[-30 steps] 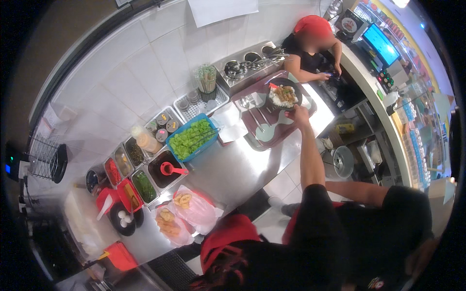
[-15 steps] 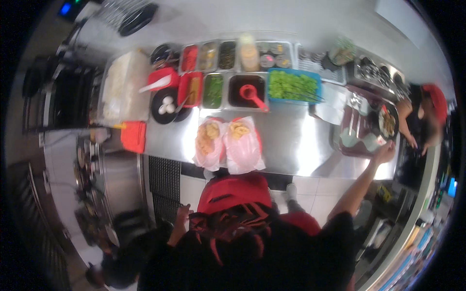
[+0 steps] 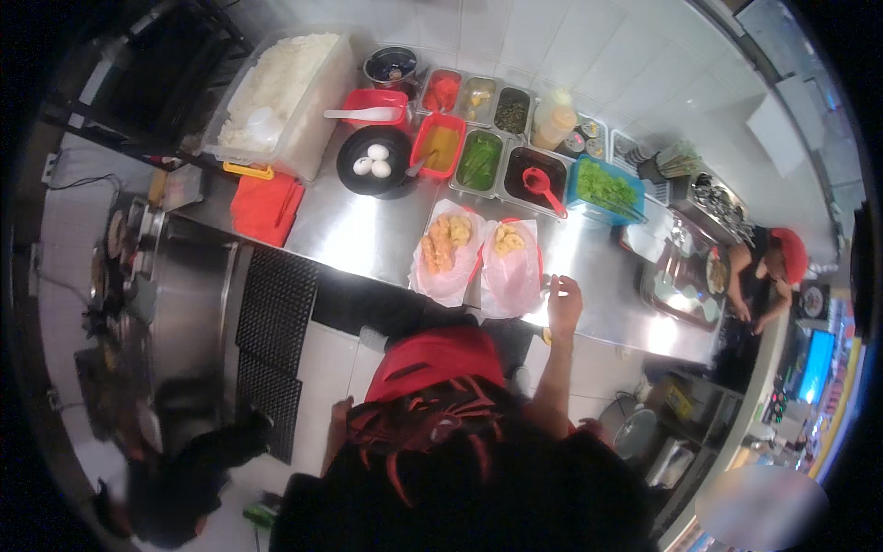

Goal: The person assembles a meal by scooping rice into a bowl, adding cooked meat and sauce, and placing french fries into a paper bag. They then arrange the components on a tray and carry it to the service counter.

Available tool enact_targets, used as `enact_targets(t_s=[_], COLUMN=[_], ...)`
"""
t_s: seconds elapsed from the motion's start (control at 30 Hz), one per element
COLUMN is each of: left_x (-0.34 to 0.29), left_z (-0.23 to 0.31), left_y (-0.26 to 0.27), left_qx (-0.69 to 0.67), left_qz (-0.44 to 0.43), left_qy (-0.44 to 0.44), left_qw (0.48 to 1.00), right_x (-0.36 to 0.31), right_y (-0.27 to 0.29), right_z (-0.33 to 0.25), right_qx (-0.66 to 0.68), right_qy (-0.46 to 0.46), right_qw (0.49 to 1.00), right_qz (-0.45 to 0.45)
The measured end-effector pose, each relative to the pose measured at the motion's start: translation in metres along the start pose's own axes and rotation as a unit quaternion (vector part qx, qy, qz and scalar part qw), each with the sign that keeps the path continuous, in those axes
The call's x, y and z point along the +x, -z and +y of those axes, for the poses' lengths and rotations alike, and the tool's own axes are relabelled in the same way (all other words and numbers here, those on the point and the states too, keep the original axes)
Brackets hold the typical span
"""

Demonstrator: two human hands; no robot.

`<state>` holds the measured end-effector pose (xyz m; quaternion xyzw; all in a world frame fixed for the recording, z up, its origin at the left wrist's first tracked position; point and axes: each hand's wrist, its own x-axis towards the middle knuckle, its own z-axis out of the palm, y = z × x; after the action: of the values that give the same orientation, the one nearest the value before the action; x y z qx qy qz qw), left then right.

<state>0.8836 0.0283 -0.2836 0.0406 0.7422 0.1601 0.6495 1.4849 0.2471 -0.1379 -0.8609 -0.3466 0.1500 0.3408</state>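
Observation:
Two red baskets lined with white paper stand side by side near the counter's front edge. The left paper liner carries long and round pieces of fried food; the right liner carries a smaller heap of fried pieces. Just right of the right basket, my right hand is raised over the counter's edge. Its fingers are loosely apart, with nothing seen in them. My left hand hangs low beside my red cap-like front piece, away from the counter, its fingers too small and blurred to read.
Behind the baskets stand a black plate with eggs, a tub of rice, a tray of dark sauce with a red ladle and a blue tub of lettuce. A co-worker stands right, beside a brown tray. Another person is lower left.
My right hand has moved left, from the brown tray at the right to beside the right basket. The view has turned and shifted. My left hand stays low.

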Motion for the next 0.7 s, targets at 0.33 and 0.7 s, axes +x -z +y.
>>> enact_targets(t_s=[0.33, 0.7], left_x=[0.043, 0.033], left_z=[-0.045, -0.033], left_y=[0.187, 0.271], left_qx=[-0.028, -0.177], left_qz=[0.006, 0.085], left_qy=[-0.028, -0.032], left_qw=[0.999, 0.980], right_x=[-0.134, -0.168], right_y=[-0.031, -0.086], right_z=[-0.072, -0.025], right_qx=[0.056, 0.234], right_qy=[-0.070, -0.254], right_qw=[0.996, 0.938], right_qz=[-0.010, -0.025])
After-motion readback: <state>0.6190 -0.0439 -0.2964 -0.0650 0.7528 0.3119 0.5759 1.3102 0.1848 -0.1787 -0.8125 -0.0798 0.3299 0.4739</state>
